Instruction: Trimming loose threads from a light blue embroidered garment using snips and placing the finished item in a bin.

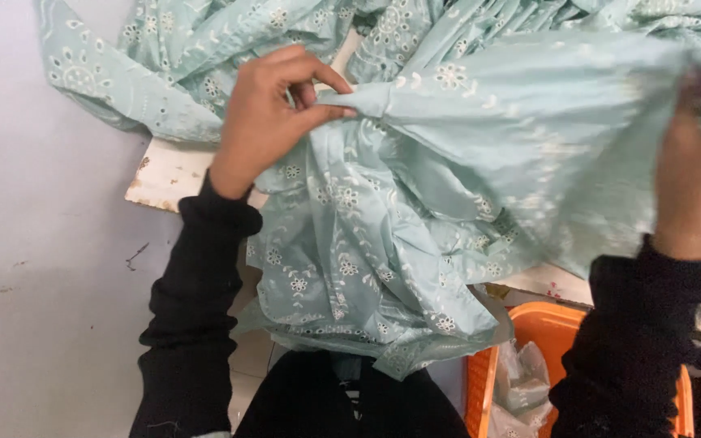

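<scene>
A large piece of pale mint-green cloth point(440, 162) with white embroidered flowers lies heaped over a white table and hangs off its front edge. My left hand point(265, 122) pinches a folded edge of this cloth between thumb and fingers near the top middle. My right hand point(695, 170), blurred at the right edge, grips another part of the same cloth and holds it stretched between both hands. Both arms wear black sleeves.
The worn white table edge point(164, 174) shows at the left, next to a pale grey wall point(34, 243). An orange plastic basket point(545, 324) with clear plastic bags inside stands below at the lower right. Dark clothing point(350, 405) sits at the bottom centre.
</scene>
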